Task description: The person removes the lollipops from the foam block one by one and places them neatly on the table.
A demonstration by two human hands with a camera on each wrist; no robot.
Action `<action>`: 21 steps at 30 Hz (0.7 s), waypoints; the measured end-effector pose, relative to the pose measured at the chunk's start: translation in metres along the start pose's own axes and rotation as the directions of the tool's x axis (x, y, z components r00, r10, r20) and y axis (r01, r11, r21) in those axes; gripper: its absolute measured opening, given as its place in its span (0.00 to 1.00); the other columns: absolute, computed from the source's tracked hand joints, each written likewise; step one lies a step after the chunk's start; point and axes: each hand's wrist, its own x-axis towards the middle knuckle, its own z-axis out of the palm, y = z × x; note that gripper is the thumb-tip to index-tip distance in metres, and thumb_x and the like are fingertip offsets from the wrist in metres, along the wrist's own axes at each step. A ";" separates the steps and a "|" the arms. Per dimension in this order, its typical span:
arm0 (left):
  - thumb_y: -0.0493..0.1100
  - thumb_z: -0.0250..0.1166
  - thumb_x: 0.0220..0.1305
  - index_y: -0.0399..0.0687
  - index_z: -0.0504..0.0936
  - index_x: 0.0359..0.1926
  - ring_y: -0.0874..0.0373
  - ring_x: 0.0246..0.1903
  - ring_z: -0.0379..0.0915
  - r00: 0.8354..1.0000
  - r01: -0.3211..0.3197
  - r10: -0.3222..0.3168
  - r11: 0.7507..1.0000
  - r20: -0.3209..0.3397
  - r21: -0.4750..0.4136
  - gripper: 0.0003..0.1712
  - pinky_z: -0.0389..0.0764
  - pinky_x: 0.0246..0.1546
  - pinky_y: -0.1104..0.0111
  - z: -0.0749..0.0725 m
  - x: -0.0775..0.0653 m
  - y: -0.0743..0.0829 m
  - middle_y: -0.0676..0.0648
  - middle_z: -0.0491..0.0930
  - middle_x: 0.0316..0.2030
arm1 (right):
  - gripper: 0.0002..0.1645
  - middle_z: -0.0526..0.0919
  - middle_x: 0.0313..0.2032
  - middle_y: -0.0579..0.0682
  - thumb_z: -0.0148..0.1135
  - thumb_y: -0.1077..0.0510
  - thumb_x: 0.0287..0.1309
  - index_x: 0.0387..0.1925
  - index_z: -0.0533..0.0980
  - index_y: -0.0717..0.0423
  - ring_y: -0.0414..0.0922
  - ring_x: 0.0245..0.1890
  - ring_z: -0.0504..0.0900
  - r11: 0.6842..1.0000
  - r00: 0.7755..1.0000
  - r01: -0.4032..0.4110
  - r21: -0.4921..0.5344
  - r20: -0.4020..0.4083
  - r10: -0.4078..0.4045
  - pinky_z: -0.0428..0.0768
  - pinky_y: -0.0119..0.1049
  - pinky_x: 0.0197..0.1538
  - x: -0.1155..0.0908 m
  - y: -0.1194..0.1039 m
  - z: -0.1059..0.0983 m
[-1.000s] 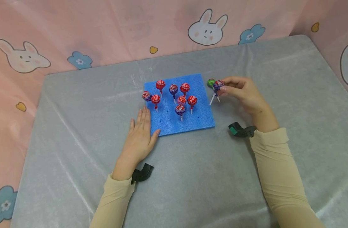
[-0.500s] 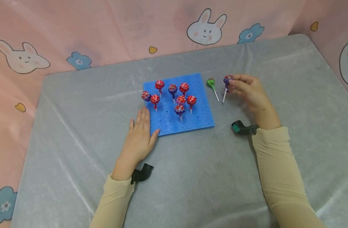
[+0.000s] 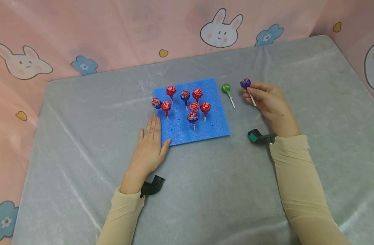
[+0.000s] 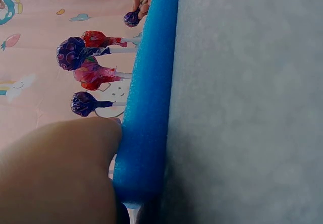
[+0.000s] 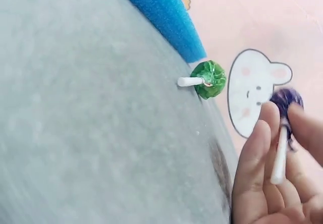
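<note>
Right hand (image 3: pixel 273 106) pinching a purple lollipop (image 3: pixel 245 83) toward the surface's (image 3: pixel 211 190) far edge, left hand (image 3: pixel 147 146) flat along the blue foam board (image 3: pixel 187 135) — probably light, slick-wrapped — I'd hold the stick (image 3: pixel 252 99) up top

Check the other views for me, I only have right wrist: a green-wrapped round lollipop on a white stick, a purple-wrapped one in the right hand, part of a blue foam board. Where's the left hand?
Observer: Head view: the left hand lies with straight fingers along the left edge of the flat, square blue foam board.
Operator: What's on the board?
Observer: I count eight round lollipops in red, purple and pink wrappers above it.
Operator: Any bare holes?
Observer: Yes, a few small dark spots that look like holes, in the part nearer the person.
</note>
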 end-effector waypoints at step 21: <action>0.53 0.42 0.73 0.33 0.37 0.72 0.48 0.72 0.26 1.000 0.001 -0.001 1.000 0.011 -0.009 0.41 0.36 0.67 0.48 -0.001 0.000 0.000 0.38 0.34 0.73 | 0.27 0.86 0.30 0.45 0.63 0.71 0.54 0.56 0.70 0.75 0.37 0.31 0.85 0.940 0.991 0.031 -0.338 -0.114 -0.074 0.80 0.25 0.34 0.003 0.011 0.006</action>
